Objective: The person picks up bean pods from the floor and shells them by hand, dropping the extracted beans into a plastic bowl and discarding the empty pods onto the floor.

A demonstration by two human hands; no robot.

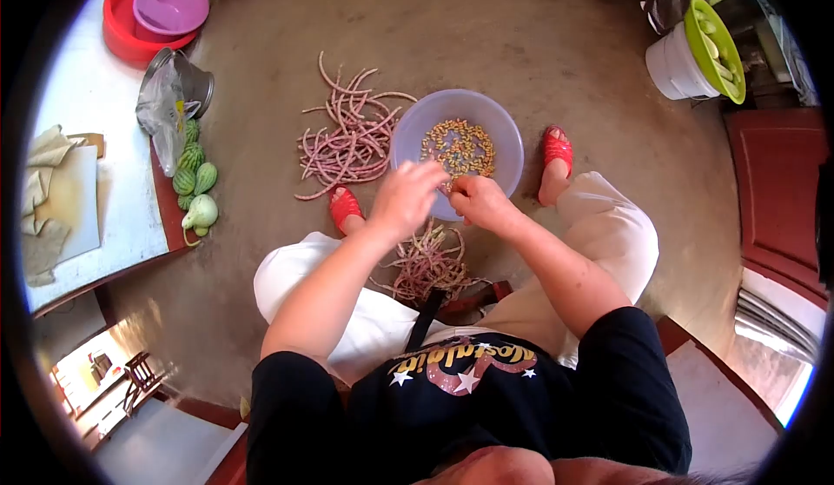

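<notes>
Shirt [512, 415] lettered "Nostalgia"; over basin [509, 142], left hand [410, 196] blurred, cannot tell grip; right hand [483, 202] curled shut.

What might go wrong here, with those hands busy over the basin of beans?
Beans could spill: the left hand and right hand work over the near side of the purple basin, so a loose bean might drop outside.

The basin could be knocked: it sits on the floor between the feet, and a shift of either might jolt the shelled beans.

The long pods might get trodden on, lying close by the left red sandal.
</notes>
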